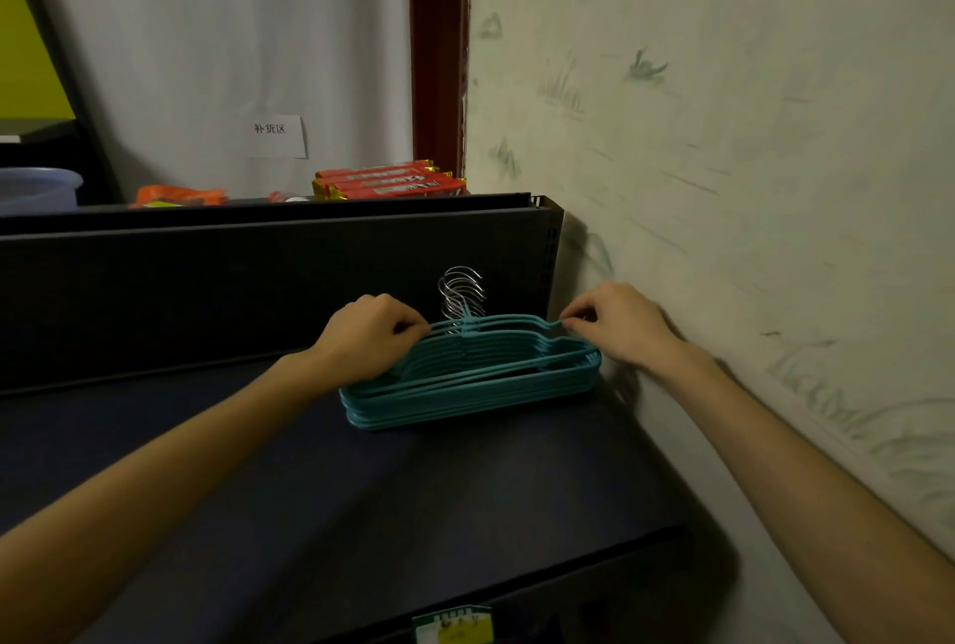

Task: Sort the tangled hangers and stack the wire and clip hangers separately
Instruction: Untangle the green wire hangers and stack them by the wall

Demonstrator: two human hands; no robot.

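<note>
Your hangers [467, 380] sit stacked at the far right of the dark shelf [362, 499], hooks [461, 291] up against the back panel [206, 281], close to the wall [723, 178]. Your left hand [369, 341] curls over the stack's left shoulder. Your right hand [617, 320] pinches the top hanger's right end. Bare shelf lies left and toward you, up to the front edge.

This looks like a shop's stockroom corner: dark metal retail shelving [362, 462] with a slotted upright, a price tag [453, 627] clipped to the shelf edge, red snack packets [387, 182] on top, and a paper sign [277, 136] reading "补货区" pinned to a white curtain [232, 33].
</note>
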